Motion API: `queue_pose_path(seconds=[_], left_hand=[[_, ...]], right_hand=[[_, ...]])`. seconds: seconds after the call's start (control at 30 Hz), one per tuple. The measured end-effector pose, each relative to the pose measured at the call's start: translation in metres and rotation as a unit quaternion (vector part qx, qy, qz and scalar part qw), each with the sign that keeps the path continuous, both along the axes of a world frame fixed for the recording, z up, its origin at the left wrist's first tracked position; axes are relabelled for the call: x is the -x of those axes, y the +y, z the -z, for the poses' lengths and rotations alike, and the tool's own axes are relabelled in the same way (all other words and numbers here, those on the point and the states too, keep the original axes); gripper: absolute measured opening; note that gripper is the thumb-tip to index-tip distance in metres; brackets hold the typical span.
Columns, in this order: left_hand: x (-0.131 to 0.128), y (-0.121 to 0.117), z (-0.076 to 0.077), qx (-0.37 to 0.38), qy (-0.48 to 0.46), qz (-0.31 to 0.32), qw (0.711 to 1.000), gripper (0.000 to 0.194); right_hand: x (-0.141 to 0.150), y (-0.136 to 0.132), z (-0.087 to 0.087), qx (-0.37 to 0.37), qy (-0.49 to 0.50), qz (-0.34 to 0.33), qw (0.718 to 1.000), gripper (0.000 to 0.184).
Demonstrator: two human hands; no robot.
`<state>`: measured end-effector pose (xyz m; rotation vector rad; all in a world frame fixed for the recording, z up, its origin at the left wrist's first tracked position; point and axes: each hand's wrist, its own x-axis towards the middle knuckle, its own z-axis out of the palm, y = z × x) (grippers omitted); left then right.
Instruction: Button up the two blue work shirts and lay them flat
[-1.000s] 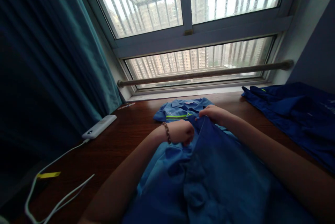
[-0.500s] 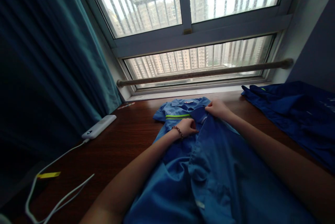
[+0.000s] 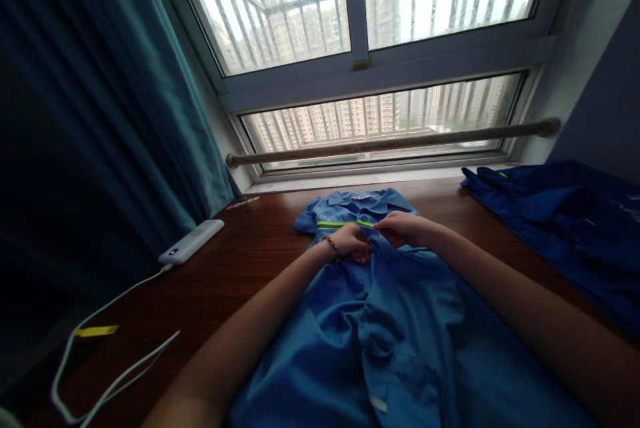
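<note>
A blue work garment (image 3: 320,335) lies lengthwise on the table, its collar toward the window. Its far part looks lighter blue, with a short sleeve and a yellow-green stripe across the chest. My left hand (image 3: 350,241), a beaded bracelet at its wrist, has its fingers closed on the front edge just below the stripe. Close beside it, my right hand (image 3: 403,228) pinches the other side of the front opening. The cloth between them is slightly raised. Whether a button is between the fingertips is hidden.
Another dark blue garment (image 3: 565,215) lies at the right. On the left are a white power bank (image 3: 193,241), a white cable (image 3: 120,388) and a yellow strip (image 3: 97,331). A blue curtain (image 3: 115,81) hangs beside the barred window. A rail (image 3: 400,145) crosses its lower pane.
My right hand has come down and left from near the collar, bringing the lifted front panel close to my left hand. More of the collar and stripe now shows.
</note>
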<state>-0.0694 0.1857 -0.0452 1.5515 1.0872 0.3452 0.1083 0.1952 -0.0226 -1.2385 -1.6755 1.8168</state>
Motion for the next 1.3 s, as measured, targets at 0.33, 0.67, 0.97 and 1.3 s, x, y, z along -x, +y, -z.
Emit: queue_pose_path(seconds=[0.33,0.67,0.97,1.3], left_hand=[[-0.005,-0.011,0.033,-0.060,-0.236,-0.205,0.948,0.025],[-0.018,0.043,0.035,-0.183,-0.223,-0.163,0.943,0.014],[-0.008,0.025,0.037,-0.212,-0.221,-0.183,0.934,0.013],[-0.008,0.011,0.031,-0.284,-0.170,-0.150,0.931,0.012]], right_hand=[[0.021,-0.027,0.029,-0.311,-0.099,0.063,0.943,0.024],[0.005,0.007,0.056,-0.557,-0.140,0.151,0.804,0.026],[0.007,0.002,0.053,-0.552,-0.037,0.161,0.818,0.020],[0.011,-0.006,0.049,-0.521,-0.078,0.184,0.830,0.007]])
